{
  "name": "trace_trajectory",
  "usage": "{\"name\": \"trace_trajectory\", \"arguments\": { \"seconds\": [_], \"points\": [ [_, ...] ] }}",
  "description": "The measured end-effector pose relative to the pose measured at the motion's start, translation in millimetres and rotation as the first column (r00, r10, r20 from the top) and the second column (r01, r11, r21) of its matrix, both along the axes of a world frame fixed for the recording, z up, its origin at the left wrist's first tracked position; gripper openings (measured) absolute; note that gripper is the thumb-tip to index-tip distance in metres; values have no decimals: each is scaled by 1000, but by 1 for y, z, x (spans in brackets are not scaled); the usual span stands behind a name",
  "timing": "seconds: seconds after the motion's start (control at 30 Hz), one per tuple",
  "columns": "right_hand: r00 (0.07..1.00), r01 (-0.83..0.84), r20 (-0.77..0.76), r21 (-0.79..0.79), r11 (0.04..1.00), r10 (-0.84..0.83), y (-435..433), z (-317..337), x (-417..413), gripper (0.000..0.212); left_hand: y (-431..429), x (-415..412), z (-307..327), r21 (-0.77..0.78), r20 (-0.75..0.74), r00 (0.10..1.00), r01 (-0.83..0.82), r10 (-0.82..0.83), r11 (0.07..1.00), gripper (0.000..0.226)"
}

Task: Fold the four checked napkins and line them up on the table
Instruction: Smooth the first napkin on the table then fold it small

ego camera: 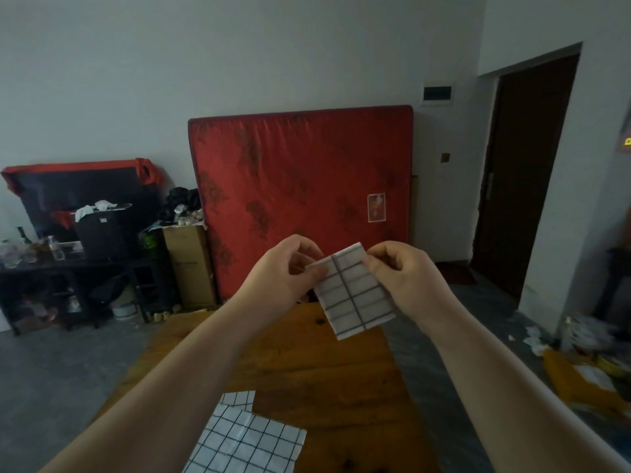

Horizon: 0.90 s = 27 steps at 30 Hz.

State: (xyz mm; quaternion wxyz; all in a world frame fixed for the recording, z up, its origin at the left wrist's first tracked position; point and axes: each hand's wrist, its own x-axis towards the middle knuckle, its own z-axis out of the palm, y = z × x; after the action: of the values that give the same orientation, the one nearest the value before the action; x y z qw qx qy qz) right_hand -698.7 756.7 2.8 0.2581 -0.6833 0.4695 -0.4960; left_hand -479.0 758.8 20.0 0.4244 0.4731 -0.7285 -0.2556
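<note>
On the near end of the wooden bench (pixel 307 363) lie two checked napkins. One is a large unfolded napkin (pixel 246 442), white cloth with a thin black grid, flat but lightly creased. The other is a second napkin (pixel 239 398) of the same pattern, partly covered, showing just past the first one's far edge. Two bare forearms reach out over the bench, one on either side of these cloths.

Above the far end of the bench a third piece, the folded napkin (pixel 355 291), is held in the air, clear of the wood. It is folded into a narrow rectangle and hangs tilted, its grey lines marking long cells. The left hand (pixel 283 271) pinches its upper left corner and the right hand (pixel 399 278) pinches its upper right edge. Each grip is clamped on the cloth, fingers curled.

Beyond the far end of the bench one red mattress (pixel 300 186) stands on edge against the pale wall. Its shiny cover is printed with darker flowers and carries a small label towards the right. Left of the bench's far end stands one tall brown cardboard box (pixel 189 264). Further left is a dark low shelf (pixel 68 268) with clear bottles (pixel 56 249) on it. To the right of the bench one dark brown door (pixel 526 172) is set in the wall, and a yellow bag (pixel 580 380) lies on the grey floor.
</note>
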Motion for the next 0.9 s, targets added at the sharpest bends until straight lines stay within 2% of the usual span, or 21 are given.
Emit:
{"name": "trace_trajectory", "arguments": {
  "seconds": [0.1,0.23,0.47,0.77,0.9],
  "points": [
    [995,-75,66,41,996,72,-1,-1,-2,12,0,-2,1,-34,-97,995,-35,31,999,1],
    [990,-114,84,42,993,110,-2,-1,-2,12,0,-5,2,-21,-158,986,-57,53,998,7],
    [991,-2,135,-57,998,9,1,0,-2,11,-2,-14,4,-21,-168,985,-42,38,999,13],
    [985,-25,169,-35,999,31,3,-1,-6,17,-1,-20,4,40,-257,960,-101,108,994,6],
    [988,-15,153,-27,1000,20,3,-1,-6,18,-1,-21,5,12,-182,973,-144,144,989,6]
  ]
}}
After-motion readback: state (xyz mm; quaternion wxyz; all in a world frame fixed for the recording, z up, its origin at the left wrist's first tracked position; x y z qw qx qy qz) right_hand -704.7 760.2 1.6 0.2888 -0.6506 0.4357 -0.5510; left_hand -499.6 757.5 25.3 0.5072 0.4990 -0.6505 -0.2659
